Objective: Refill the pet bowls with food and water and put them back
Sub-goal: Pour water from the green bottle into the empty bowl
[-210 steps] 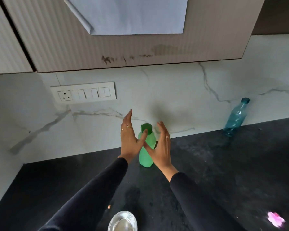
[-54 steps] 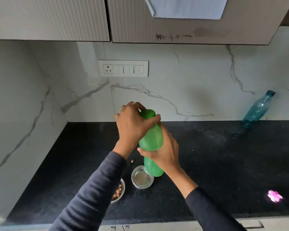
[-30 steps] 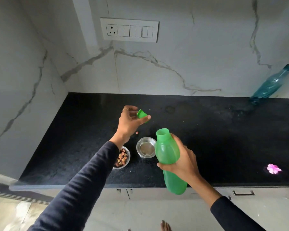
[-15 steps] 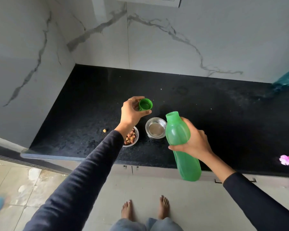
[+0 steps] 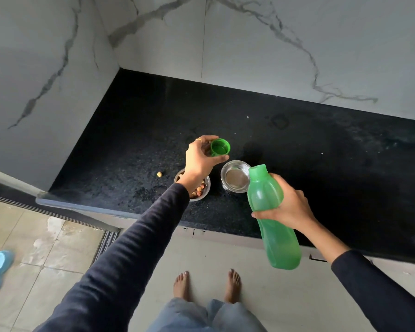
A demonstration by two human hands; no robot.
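Right hand grip clamped round the translucent green plastic bottle, uncapped, neck tilted over the empty round steel bowl. Left hand pinches the ribbed green cap above the kibble-filled steel bowl; both bowls sit side by side on the speckled black desk.

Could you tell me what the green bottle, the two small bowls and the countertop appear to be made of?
The green bottle in the right hand looks like translucent matte plastic: light glows through it. Its cap in the left hand looks like the same plastic. The empty bowl and the food bowl look like polished steel, with mirror-like rims. The countertop seems polished black speckled stone, perhaps granite.
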